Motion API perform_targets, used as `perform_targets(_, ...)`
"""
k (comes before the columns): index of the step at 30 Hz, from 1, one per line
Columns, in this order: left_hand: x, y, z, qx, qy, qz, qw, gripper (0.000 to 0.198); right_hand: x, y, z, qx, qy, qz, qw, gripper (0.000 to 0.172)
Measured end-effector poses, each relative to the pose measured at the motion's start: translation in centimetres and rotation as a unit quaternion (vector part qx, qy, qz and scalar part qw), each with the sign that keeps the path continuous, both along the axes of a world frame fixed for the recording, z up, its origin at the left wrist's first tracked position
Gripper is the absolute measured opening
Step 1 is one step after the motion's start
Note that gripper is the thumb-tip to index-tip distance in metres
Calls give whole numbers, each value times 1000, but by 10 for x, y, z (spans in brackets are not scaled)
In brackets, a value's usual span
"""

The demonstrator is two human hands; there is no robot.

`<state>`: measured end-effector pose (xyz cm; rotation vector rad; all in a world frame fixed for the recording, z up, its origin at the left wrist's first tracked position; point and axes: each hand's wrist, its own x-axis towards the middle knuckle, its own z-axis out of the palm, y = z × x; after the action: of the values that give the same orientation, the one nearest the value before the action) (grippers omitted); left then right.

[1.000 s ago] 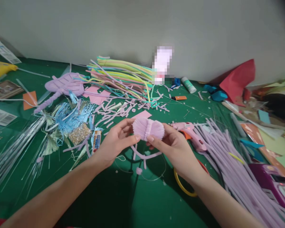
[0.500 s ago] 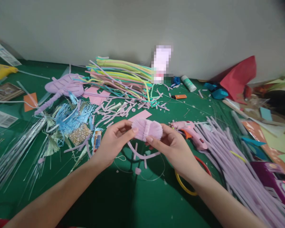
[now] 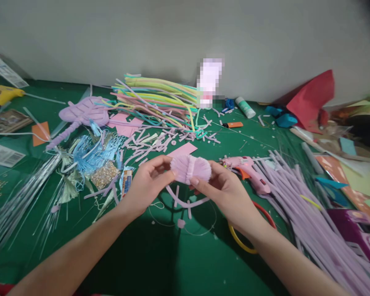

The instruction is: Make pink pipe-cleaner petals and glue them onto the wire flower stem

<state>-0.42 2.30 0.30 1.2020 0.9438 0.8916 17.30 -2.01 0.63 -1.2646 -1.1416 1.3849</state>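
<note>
Between my hands, above the table, is a fuzzy lilac pipe-cleaner bow [image 3: 181, 169] with a raised band across its middle. My left hand [image 3: 152, 181] pinches its left lobe between thumb and fingers. My right hand [image 3: 220, 185] grips the right side, its thumb tip pressed near the band and its fingers behind. A curved lilac pipe cleaner [image 3: 186, 203] with short cross pieces shows just below the bow; whether it joins the bow is hidden. Close to my right wrist are a pink glue gun [image 3: 249, 170] and red-and-yellow scissor handles [image 3: 239, 240].
Lilac pipe cleaners [image 3: 305, 209] spread at right, near a purple device [image 3: 356, 234]. Multicoloured pipe cleaners [image 3: 160, 98] lie at the back before a pixelated upright object [image 3: 211, 80]. Blue tassels [image 3: 92, 152], clear sticks [image 3: 27, 197], a lilac woven piece [image 3: 84, 111] and a yellow glue gun [image 3: 6, 94] occupy the left.
The camera view shifts very slightly. Both hands keep the same hold on the bow, with almost no movement.
</note>
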Motion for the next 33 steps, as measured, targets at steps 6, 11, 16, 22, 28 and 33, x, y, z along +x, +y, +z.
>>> perform_targets(6,1,1,1,-16,1,5,1000,16,-2,0,-1,-7,2,1,1000,22)
perform_targets(11,0,2,0,-30,-20,-15,999,23,-4,-1,-3,2,33,16,999,22)
perform_targets(16,0,6,-3,-41,-55,46,997,23,-1,0,-4,-5,32,-7,999,31)
perform_targets(22,1,7,-1,-63,-71,66,993,25,1,2,-5,-39,-17,-30,999,26)
perform_targets(28,0,7,-2,-77,-33,11,996,28,2,4,-8,-7,-51,-42,998,25)
perform_targets(33,-5,11,-2,-56,11,-7,998,28,5,3,-9,24,-57,-48,997,23)
